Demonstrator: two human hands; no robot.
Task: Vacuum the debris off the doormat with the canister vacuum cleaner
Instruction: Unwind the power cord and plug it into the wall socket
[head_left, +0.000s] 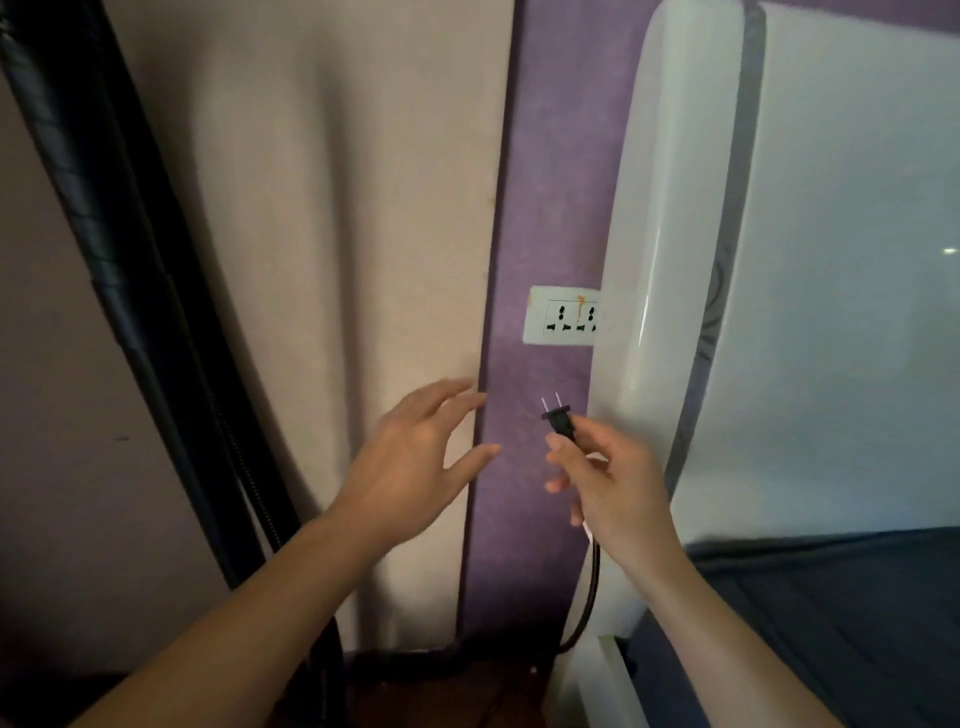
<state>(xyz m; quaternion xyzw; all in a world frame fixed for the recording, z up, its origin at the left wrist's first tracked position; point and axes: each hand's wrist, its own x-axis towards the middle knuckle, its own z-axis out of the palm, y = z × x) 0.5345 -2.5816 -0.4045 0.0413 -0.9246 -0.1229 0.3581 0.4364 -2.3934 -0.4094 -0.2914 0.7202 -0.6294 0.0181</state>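
My right hand (610, 480) pinches a black two-pin plug (560, 418) with its prongs pointing up toward a white wall socket (563, 316) on the purple wall. The plug is well below the socket, not touching it. Its black cord (589, 592) hangs down from my hand toward the floor. My left hand (415, 457) hovers open to the left of the plug, fingers spread, holding nothing, beside the edge of a cream curtain. The black vacuum hose (130, 312) runs diagonally down the left side. The doormat and the canister are out of view.
A cream curtain (337, 234) hangs left of the purple wall strip (545, 182). A white glossy headboard (675, 260) partly covers the socket's right edge. A dark bed surface (857, 623) lies at the lower right.
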